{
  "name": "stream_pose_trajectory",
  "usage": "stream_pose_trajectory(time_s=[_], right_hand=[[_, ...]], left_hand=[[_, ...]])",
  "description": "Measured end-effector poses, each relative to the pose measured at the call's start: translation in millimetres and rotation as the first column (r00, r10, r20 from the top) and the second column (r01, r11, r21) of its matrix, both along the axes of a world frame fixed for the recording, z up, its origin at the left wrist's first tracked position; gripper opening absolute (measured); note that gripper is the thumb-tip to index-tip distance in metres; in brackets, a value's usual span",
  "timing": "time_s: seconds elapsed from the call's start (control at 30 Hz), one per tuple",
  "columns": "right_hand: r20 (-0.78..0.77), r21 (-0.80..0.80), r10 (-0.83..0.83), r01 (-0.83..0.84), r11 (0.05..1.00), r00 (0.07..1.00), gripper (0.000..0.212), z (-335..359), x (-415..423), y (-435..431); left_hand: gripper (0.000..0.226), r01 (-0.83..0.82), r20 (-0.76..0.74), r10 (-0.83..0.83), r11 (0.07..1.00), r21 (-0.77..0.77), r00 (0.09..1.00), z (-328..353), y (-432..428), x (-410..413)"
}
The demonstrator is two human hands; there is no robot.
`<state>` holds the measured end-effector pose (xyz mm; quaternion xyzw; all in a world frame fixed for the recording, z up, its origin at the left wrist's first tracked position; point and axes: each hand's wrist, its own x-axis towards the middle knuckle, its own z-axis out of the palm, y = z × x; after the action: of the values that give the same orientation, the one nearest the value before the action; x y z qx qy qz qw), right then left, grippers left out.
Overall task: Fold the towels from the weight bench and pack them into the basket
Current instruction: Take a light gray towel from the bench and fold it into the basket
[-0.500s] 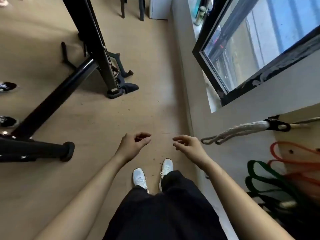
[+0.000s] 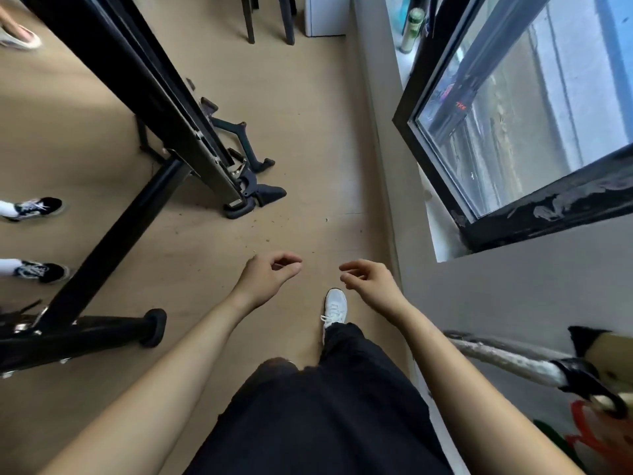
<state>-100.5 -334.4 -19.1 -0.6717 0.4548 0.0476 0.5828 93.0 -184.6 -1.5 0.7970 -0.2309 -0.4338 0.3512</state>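
Nearest me are my black trousers (image 2: 325,406) and one white shoe (image 2: 335,308) stepping onto the floor (image 2: 308,132). I take it I am walking, so nothing of the task is in hand yet. My left hand (image 2: 267,279) and right hand (image 2: 373,286) hang out in front of me, a little apart, fingers loosely curled with thumb near forefinger and nothing between them. They are free because there is nothing to carry: no towel, weight bench or basket shows anywhere in view.

On the near right a pale rope (image 2: 507,361) and coloured bands (image 2: 589,426) hang at the wall. On the near left lies a black foot bar (image 2: 102,334) with a rubber end cap, and past it somebody's dark sneakers (image 2: 37,207).

Further on, a slanted black frame (image 2: 154,108) rises from the left, with cable handles (image 2: 246,156) lying at its base. It may belong to the bench, though I can't tell from here. An open window (image 2: 513,114) juts in from the right, so the passage between is narrow and the handles are a trip risk. Chair legs (image 2: 267,18) stand at the far end.
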Motion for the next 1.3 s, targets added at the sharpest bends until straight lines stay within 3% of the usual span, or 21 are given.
stream_pose_trajectory(time_s=[0.5, 0.67, 0.9, 1.3], right_hand=[[-0.054, -0.022, 0.113, -0.115, 0.993, 0.992, 0.019, 2, 166, -199], [-0.084, -0.063, 0.092, -0.098, 0.993, 0.992, 0.020, 8, 232, -242], [-0.104, -0.061, 0.073, -0.080, 0.995, 0.992, 0.019, 11, 322, -300], [-0.081, 0.018, 0.081, -0.080, 0.997, 0.993, 0.019, -19, 505, -470]], left_hand=[[0.012, -0.167, -0.012, 0.167, 0.986, -0.003, 0.986, 1, -147, 131], [0.012, -0.131, -0.075, 0.131, 0.991, 0.002, 0.989, -17, -190, 199], [0.009, 0.041, -0.090, -0.041, 0.999, -0.005, 0.995, -21, -275, 302], [0.015, -0.068, -0.043, 0.070, 0.997, 0.046, 0.997, -25, -440, 470]])
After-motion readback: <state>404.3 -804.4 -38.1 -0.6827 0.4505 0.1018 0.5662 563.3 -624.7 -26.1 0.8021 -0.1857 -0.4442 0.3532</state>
